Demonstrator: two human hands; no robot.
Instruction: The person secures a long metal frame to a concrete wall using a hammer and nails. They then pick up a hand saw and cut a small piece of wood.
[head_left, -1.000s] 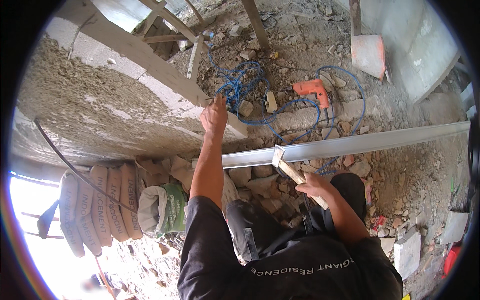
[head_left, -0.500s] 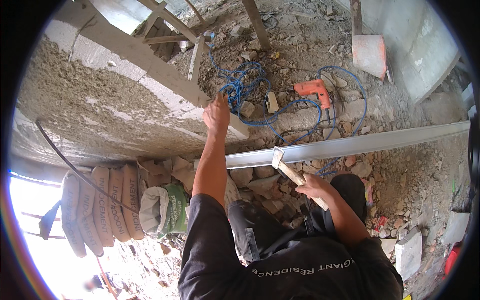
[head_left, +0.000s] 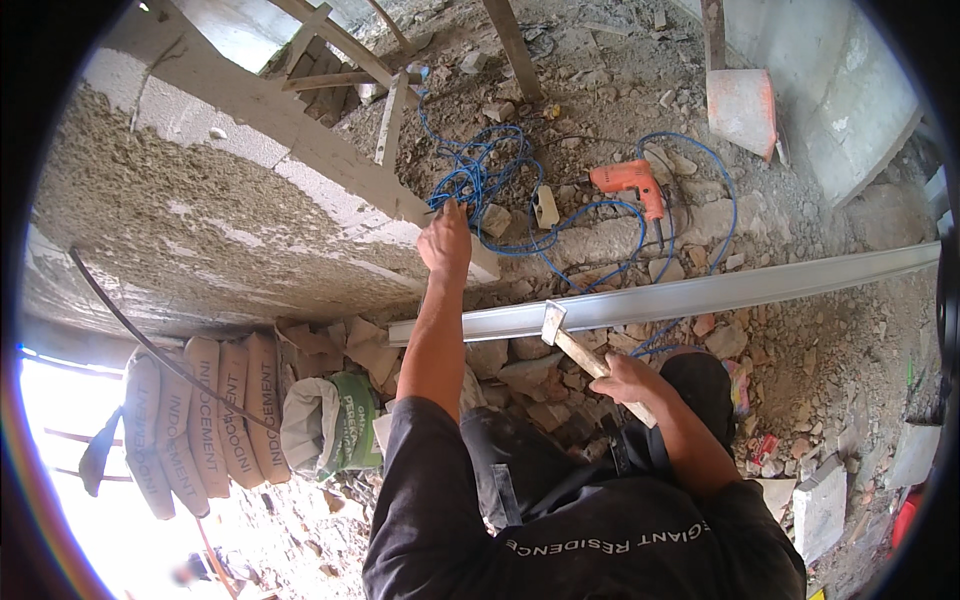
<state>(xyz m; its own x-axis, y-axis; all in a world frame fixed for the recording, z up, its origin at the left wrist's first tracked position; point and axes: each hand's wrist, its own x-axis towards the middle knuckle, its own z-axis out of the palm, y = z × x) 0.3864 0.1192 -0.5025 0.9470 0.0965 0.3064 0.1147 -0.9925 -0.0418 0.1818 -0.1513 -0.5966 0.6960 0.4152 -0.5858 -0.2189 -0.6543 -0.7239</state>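
Observation:
My right hand (head_left: 630, 383) is wrapped around the wooden handle of a hammer (head_left: 585, 358). The hammer's pale, dusty head points up and left, over a long silver metal profile (head_left: 700, 300). My left arm reaches forward to the end of a rough block wall (head_left: 330, 195). There my left hand (head_left: 446, 243) is closed, its fingertips pinched together by the wall's edge. Something small and dark seems to stick out at the fingertips, too small to name. Just beyond that hand lies a tangle of blue cable (head_left: 480, 165).
An orange power drill (head_left: 628, 180) and a pale socket block (head_left: 545, 207) lie on the rubble. A bucket (head_left: 741, 112) stands far right. Stacked cement bags (head_left: 205, 415) and a green-white sack (head_left: 345, 425) are at left. Wooden props (head_left: 512, 50) rise at the back.
My left hand has shifted slightly right and nearer along the wall's end, still pinched. The hammer in my right hand has dipped a little. Other things stay in place.

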